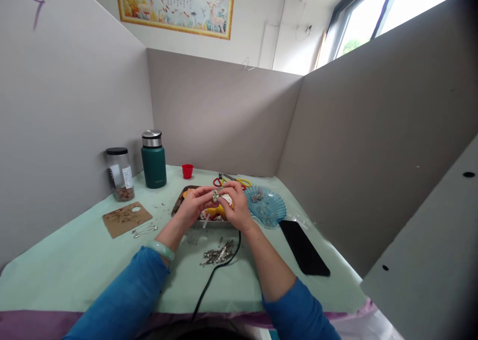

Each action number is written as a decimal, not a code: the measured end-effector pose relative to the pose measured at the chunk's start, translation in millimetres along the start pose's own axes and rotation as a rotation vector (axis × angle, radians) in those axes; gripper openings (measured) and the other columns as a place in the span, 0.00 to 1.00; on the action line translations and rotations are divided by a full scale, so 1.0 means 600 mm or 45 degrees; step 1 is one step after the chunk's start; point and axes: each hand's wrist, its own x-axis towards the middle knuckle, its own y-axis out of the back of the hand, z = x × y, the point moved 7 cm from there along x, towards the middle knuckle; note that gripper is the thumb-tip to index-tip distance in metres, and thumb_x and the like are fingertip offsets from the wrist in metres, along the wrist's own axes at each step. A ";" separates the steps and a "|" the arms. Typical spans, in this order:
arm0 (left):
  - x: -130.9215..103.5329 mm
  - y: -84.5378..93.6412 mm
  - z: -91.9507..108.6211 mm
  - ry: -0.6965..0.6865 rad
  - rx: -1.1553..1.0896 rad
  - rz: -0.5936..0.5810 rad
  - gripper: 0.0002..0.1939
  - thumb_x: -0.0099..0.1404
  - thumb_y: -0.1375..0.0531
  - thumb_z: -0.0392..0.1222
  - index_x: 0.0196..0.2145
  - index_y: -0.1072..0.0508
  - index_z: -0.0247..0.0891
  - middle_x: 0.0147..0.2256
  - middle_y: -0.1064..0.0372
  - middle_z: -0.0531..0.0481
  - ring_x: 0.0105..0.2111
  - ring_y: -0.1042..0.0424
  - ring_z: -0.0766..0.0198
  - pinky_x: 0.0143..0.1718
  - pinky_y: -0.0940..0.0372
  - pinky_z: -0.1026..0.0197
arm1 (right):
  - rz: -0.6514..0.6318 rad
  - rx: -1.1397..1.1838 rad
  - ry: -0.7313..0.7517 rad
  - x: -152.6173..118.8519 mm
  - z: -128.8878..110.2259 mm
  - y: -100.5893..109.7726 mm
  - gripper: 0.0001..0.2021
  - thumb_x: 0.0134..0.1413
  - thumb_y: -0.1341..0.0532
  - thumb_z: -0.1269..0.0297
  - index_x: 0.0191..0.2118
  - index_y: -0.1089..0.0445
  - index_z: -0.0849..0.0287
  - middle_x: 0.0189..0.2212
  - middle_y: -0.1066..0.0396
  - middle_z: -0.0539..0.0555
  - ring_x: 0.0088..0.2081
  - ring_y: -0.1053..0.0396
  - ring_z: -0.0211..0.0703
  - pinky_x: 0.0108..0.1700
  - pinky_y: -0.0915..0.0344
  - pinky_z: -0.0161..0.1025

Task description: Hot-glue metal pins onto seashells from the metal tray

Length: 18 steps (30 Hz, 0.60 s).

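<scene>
My left hand (pixel 195 204) and my right hand (pixel 236 205) meet above a metal tray (pixel 176 205). Between their fingertips they pinch a small shiny silvery piece (pixel 215 196), too small to make out in detail. Below them in the tray lies a yellow tool (pixel 215 211) with a whitish stick-like tip, partly covered by my hands; it looks like a glue gun. Nearer to me, a loose pile of small metal clips (pixel 218 254) rests on the cloth, beside a black cord (pixel 211 275).
A blue shell-shaped plate (pixel 267 208) holds small metal pieces; a black phone-like slab (pixel 304 248) lies beside it. Scissors (pixel 242 181) and a red cup (pixel 187 171) stand behind. Leftward are a green bottle (pixel 153 163), a jar (pixel 121 175), brown cardboard (pixel 127 219) and safety pins (pixel 145 229).
</scene>
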 end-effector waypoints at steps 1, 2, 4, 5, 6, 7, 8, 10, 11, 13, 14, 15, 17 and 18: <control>0.000 -0.001 0.001 0.003 -0.005 -0.002 0.16 0.49 0.30 0.40 0.37 0.23 0.32 0.35 0.25 0.44 0.31 0.26 0.63 0.35 0.29 0.61 | 0.002 0.003 -0.005 0.000 0.000 0.000 0.05 0.56 0.42 0.68 0.38 0.32 0.56 0.43 0.39 0.57 0.48 0.37 0.47 0.53 0.40 0.47; 0.000 -0.001 0.001 0.005 -0.010 -0.003 0.16 0.49 0.30 0.40 0.37 0.23 0.32 0.35 0.25 0.44 0.31 0.26 0.63 0.35 0.29 0.61 | 0.005 0.005 -0.010 -0.001 0.000 0.000 0.05 0.56 0.42 0.68 0.38 0.32 0.56 0.43 0.39 0.57 0.48 0.37 0.47 0.53 0.40 0.47; 0.000 -0.002 0.003 0.008 -0.018 -0.004 0.16 0.49 0.30 0.40 0.37 0.23 0.32 0.35 0.25 0.45 0.31 0.26 0.63 0.34 0.29 0.61 | 0.022 0.010 -0.022 -0.001 0.001 0.001 0.04 0.55 0.41 0.67 0.38 0.32 0.56 0.43 0.38 0.57 0.48 0.37 0.47 0.53 0.40 0.47; 0.000 -0.003 0.003 0.010 -0.021 -0.006 0.16 0.49 0.30 0.40 0.37 0.23 0.32 0.35 0.25 0.45 0.31 0.26 0.63 0.34 0.29 0.61 | 0.033 0.017 -0.028 -0.001 0.002 0.001 0.05 0.55 0.41 0.67 0.38 0.32 0.56 0.43 0.38 0.57 0.48 0.37 0.47 0.53 0.39 0.47; 0.000 -0.003 0.003 0.012 -0.023 -0.008 0.16 0.50 0.31 0.40 0.37 0.23 0.32 0.35 0.24 0.45 0.31 0.25 0.63 0.34 0.29 0.61 | 0.041 0.030 -0.036 -0.001 0.003 0.002 0.06 0.54 0.40 0.67 0.39 0.32 0.56 0.43 0.38 0.57 0.48 0.37 0.47 0.52 0.39 0.47; 0.000 -0.003 0.003 0.013 -0.022 -0.012 0.16 0.50 0.31 0.40 0.37 0.23 0.32 0.35 0.24 0.45 0.31 0.25 0.62 0.34 0.29 0.61 | 0.043 0.050 -0.048 -0.001 0.006 0.002 0.06 0.54 0.40 0.67 0.40 0.32 0.56 0.43 0.38 0.57 0.48 0.37 0.47 0.51 0.38 0.46; 0.000 -0.004 0.003 0.015 -0.017 -0.020 0.16 0.50 0.31 0.40 0.37 0.23 0.32 0.35 0.24 0.44 0.31 0.25 0.62 0.35 0.29 0.60 | 0.038 0.078 -0.064 -0.001 0.008 0.001 0.07 0.54 0.40 0.67 0.41 0.32 0.56 0.43 0.38 0.57 0.47 0.36 0.46 0.50 0.37 0.45; 0.000 -0.004 0.000 0.019 -0.002 -0.040 0.16 0.51 0.31 0.40 0.38 0.23 0.32 0.35 0.24 0.44 0.31 0.25 0.61 0.36 0.29 0.59 | 0.024 0.145 -0.105 0.000 0.016 -0.001 0.08 0.56 0.42 0.66 0.42 0.32 0.56 0.43 0.37 0.56 0.45 0.36 0.45 0.47 0.36 0.43; 0.001 -0.004 -0.001 0.022 0.004 -0.049 0.17 0.51 0.31 0.41 0.38 0.23 0.31 0.35 0.24 0.43 0.31 0.25 0.61 0.36 0.29 0.59 | 0.022 0.177 -0.127 0.000 0.020 -0.001 0.07 0.57 0.43 0.66 0.42 0.31 0.55 0.43 0.36 0.56 0.44 0.35 0.44 0.46 0.35 0.42; 0.001 -0.003 -0.004 0.031 0.015 -0.065 0.17 0.51 0.31 0.41 0.38 0.23 0.31 0.34 0.24 0.43 0.30 0.25 0.61 0.36 0.28 0.58 | 0.031 0.231 -0.166 0.002 0.028 0.000 0.06 0.58 0.44 0.66 0.40 0.31 0.56 0.40 0.35 0.55 0.43 0.35 0.44 0.43 0.35 0.41; 0.001 -0.003 -0.005 0.036 0.019 -0.071 0.17 0.51 0.31 0.41 0.38 0.23 0.31 0.34 0.24 0.43 0.30 0.25 0.61 0.36 0.28 0.58 | 0.032 0.253 -0.178 0.003 0.030 0.000 0.06 0.57 0.44 0.66 0.38 0.30 0.56 0.39 0.35 0.55 0.42 0.35 0.43 0.42 0.35 0.40; 0.001 -0.003 -0.006 0.039 0.023 -0.077 0.17 0.51 0.31 0.41 0.38 0.23 0.31 0.33 0.24 0.44 0.29 0.25 0.61 0.36 0.28 0.58 | 0.026 0.274 -0.189 0.004 0.033 0.000 0.05 0.57 0.43 0.66 0.37 0.30 0.56 0.38 0.34 0.55 0.41 0.35 0.43 0.41 0.35 0.39; 0.001 -0.004 -0.006 0.042 0.031 -0.091 0.17 0.51 0.31 0.41 0.38 0.24 0.31 0.33 0.24 0.44 0.28 0.25 0.62 0.35 0.28 0.59 | -0.001 0.308 -0.198 0.006 0.034 -0.002 0.04 0.56 0.42 0.66 0.34 0.30 0.56 0.36 0.34 0.54 0.39 0.35 0.42 0.39 0.36 0.38; 0.001 -0.004 -0.005 0.043 0.034 -0.096 0.17 0.51 0.32 0.41 0.38 0.24 0.31 0.33 0.24 0.44 0.28 0.25 0.62 0.34 0.28 0.59 | -0.014 0.323 -0.196 0.007 0.034 -0.003 0.04 0.55 0.42 0.66 0.34 0.30 0.56 0.35 0.34 0.53 0.38 0.35 0.42 0.39 0.36 0.38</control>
